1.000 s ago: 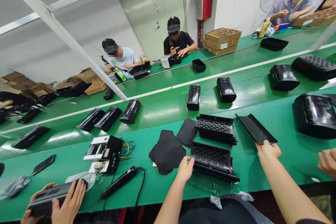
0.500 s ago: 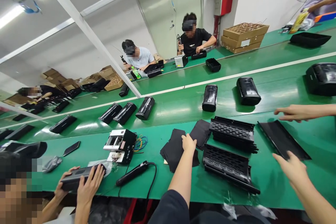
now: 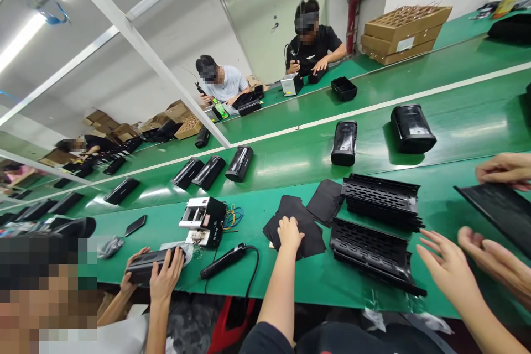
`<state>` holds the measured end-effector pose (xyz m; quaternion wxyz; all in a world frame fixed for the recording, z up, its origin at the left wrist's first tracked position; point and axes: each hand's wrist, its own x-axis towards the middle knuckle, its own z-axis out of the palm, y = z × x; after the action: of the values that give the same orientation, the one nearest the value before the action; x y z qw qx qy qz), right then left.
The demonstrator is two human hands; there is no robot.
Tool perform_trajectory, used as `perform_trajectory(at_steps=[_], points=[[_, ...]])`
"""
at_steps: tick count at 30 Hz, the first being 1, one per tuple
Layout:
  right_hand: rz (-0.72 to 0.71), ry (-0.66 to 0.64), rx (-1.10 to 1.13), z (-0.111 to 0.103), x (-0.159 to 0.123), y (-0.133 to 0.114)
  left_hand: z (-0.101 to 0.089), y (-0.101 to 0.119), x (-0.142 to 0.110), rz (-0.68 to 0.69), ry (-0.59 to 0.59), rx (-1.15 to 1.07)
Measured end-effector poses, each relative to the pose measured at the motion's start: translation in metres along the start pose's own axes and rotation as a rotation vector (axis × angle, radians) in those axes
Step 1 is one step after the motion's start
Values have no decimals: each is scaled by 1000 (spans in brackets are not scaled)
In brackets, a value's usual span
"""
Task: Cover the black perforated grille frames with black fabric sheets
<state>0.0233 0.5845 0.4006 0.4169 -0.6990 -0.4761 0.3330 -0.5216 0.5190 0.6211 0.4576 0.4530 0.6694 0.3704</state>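
Note:
My left hand (image 3: 290,232) rests on a fanned pile of thin black sheets (image 3: 309,240), its fingers spread and slightly bent on top. Just right of that pile is a smaller stack of black sheets (image 3: 326,201). My right hand (image 3: 446,260) is held above the green bench with fingers apart and nothing in it. Nearest to it are two stacks of slotted black curved shells, a front stack (image 3: 373,251) and a back stack (image 3: 381,199). At the right edge, a co-worker's hands (image 3: 493,257) hold a black curved panel (image 3: 498,210).
Left of me, another person's hands hold a black casing (image 3: 149,265). Between us lie a black corded hand tool (image 3: 224,261) and a small white-and-black machine (image 3: 203,221). Black casings (image 3: 344,144) stand along the green belt; people and cardboard boxes (image 3: 402,36) are beyond.
My right hand has drawn back from the black panel, which the co-worker's hands now hold at the right. My left hand stays on the sheets, and the view has swung slightly.

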Motion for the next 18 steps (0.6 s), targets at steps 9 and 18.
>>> perform_trajectory(at_steps=[9, 18], points=[[-137, -96, 1, 18, -10, -14, -5, -50, 8, 284, 47, 659], [-78, -116, 28, 6, -27, 11, 76, 3, 29, 537, -255, 313]])
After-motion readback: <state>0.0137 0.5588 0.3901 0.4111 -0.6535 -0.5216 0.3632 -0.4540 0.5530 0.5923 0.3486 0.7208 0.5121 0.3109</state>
